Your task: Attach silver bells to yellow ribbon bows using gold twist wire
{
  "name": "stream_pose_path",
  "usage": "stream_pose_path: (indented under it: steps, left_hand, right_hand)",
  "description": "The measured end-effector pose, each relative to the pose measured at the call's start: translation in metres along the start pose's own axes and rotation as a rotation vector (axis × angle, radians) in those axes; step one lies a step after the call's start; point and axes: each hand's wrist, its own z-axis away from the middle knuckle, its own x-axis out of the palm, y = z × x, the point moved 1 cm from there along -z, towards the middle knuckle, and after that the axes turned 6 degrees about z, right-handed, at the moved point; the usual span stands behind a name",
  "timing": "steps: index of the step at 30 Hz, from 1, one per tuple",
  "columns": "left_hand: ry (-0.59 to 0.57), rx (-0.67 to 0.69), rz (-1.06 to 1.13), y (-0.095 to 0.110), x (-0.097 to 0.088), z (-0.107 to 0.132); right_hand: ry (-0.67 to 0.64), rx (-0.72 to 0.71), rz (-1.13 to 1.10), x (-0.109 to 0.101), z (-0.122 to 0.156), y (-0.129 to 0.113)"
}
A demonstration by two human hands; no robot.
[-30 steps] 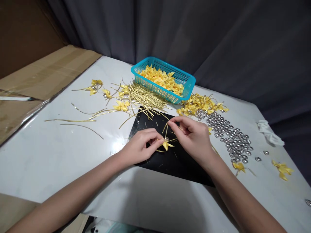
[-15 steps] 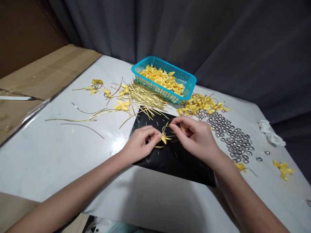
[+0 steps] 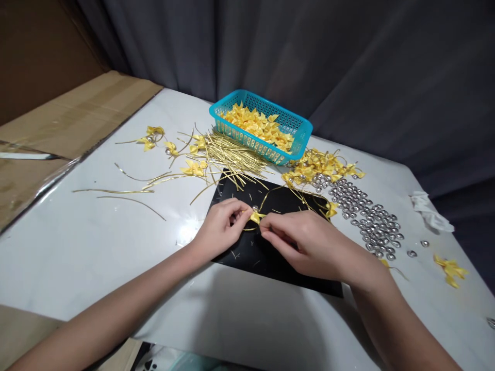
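Note:
Over the black mat (image 3: pixel 247 250), my left hand (image 3: pixel 222 224) pinches a small yellow ribbon flower (image 3: pixel 254 217) by its left side. A round silver bead (image 3: pixel 255 209) sits at the top of the flower. Gold cord (image 3: pixel 265 195) arcs up from it, and another bit curves below. Close by on the right is my right hand (image 3: pixel 305 239), fingertips pressed together at the flower's right edge; what they hold, if anything, is hidden. Beyond that hand, another yellow flower with gold cords (image 3: pixel 331 208) lies at the mat's right side.
A teal basket (image 3: pixel 305 136) of yellow ribbon flowers stands at the back, with a bundle of gold cords (image 3: pixel 232 154) before it. Finished-looking flowers (image 3: pixel 320 165) and many silver beads (image 3: pixel 356 201) lie right. Loose cords (image 3: pixel 116 191), cardboard (image 3: pixel 77 113) and crumpled white tissue (image 3: pixel 431 211) are around.
My right hand has moved down and left from the raised cord loop to the flower's right edge. The flower has shifted slightly left, its bead now on top.

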Motion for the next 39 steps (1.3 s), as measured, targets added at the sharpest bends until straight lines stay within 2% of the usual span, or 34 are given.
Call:
stream_pose_path:
  steps: [2,7,11,14,17,26,33,36,39]
  left_hand:
    - [-0.05,0.099,-0.062,0.002,0.0,0.001]
    - [-0.229,0.344,-0.224,0.006,0.003,0.006]
    - [-0.258,0.428,-0.257,0.009,0.004,0.008]
    - [-0.226,0.406,-0.186,0.009,0.003,0.008]
    - [-0.166,0.325,-0.069,0.008,0.003,0.007]
    - [-0.069,0.143,0.078,0.004,0.001,0.003]
    - [-0.07,0.005,0.171,0.003,0.002,-0.001]
    - [-0.088,0.019,0.141,0.001,0.002,-0.001]
    - [-0.125,0.1,0.048,0.001,0.002,0.001]
  right_hand:
    - [0.045,-0.023,-0.073,0.002,0.0,0.001]
    - [0.322,0.035,-0.247,0.012,-0.005,0.015]
    - [0.444,0.094,-0.236,0.021,-0.011,0.027]
    - [0.485,0.134,-0.184,0.025,-0.014,0.033]
    - [0.544,0.159,-0.155,0.025,-0.015,0.035]
    - [0.617,0.246,-0.265,0.017,-0.01,0.036]
    - [0.45,0.188,-0.298,0.009,-0.005,0.028]
    - [0.443,0.177,-0.316,0.007,-0.003,0.027]
    - [0.417,0.121,-0.331,0.007,-0.002,0.025]
